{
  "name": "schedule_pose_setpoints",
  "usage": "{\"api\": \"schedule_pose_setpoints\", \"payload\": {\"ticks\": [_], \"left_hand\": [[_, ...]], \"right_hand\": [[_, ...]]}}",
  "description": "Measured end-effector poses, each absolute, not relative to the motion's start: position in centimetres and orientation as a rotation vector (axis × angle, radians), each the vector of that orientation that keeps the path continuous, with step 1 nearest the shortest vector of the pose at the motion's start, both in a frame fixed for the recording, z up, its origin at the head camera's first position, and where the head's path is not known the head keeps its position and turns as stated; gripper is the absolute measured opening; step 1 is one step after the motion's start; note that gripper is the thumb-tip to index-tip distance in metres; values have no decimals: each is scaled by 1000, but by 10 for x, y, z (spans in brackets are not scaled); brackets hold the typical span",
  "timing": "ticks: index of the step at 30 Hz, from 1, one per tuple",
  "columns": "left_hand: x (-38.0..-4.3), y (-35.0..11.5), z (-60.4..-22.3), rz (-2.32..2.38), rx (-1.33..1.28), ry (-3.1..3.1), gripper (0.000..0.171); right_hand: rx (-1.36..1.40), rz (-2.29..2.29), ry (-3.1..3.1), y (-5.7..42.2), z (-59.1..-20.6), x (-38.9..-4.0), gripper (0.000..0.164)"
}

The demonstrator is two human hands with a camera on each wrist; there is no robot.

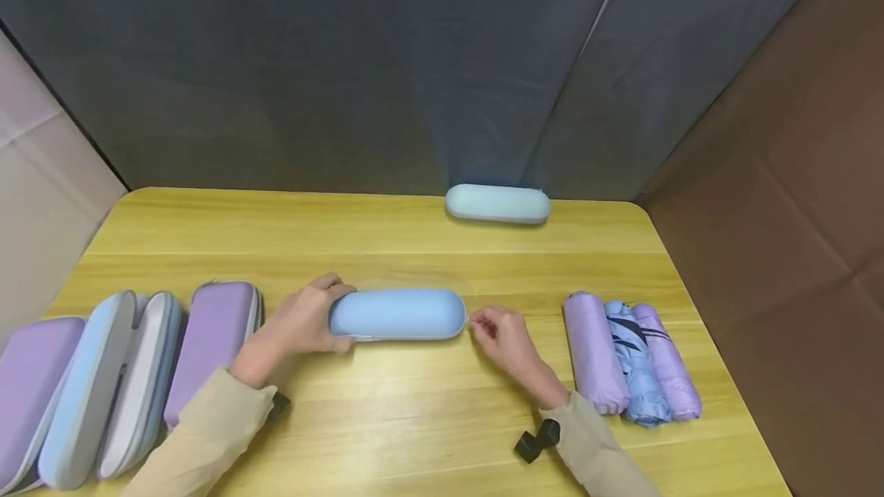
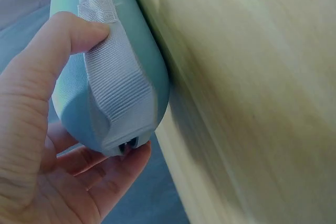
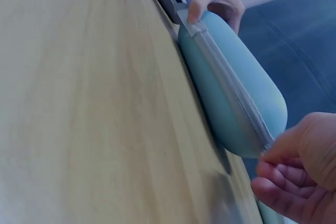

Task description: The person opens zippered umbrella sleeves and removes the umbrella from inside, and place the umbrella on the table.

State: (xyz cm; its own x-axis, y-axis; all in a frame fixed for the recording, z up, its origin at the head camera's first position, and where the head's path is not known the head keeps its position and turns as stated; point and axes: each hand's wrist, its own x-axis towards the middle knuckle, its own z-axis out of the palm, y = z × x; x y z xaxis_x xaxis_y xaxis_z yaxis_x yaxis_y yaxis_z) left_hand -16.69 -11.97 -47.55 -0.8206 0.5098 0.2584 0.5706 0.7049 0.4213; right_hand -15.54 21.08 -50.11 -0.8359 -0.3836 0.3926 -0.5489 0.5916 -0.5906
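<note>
A light blue zippered case (image 1: 398,314) with rounded ends lies lengthwise on the table, in the middle of the head view. My left hand (image 1: 311,319) grips its left end. In the left wrist view, the thumb (image 2: 79,32) presses on a grey webbing strap (image 2: 121,77), and the fingers curl beneath that end. At the other end, my right hand (image 1: 506,340) pinches the zipper pull between thumb and fingers; the pull itself is mostly hidden. The zipper (image 3: 236,90) runs along the case's side in the right wrist view and looks closed.
At the left stand purple cases (image 1: 214,343) and blue-and-grey cases (image 1: 86,390), side by side. Folded umbrellas, purple (image 1: 597,351) and blue patterned (image 1: 637,366), lie at the right. A pale green case (image 1: 498,203) sits at the back edge against a dark partition (image 1: 311,75).
</note>
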Motion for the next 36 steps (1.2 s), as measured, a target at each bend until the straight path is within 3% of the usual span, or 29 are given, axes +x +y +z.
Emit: {"api": "schedule_pose_setpoints", "payload": {"ticks": [36], "left_hand": [[-159,-117,-479,-753,-808,-2758,63]], "right_hand": [[958,1050,-2498,210,-503,-142,8]]}}
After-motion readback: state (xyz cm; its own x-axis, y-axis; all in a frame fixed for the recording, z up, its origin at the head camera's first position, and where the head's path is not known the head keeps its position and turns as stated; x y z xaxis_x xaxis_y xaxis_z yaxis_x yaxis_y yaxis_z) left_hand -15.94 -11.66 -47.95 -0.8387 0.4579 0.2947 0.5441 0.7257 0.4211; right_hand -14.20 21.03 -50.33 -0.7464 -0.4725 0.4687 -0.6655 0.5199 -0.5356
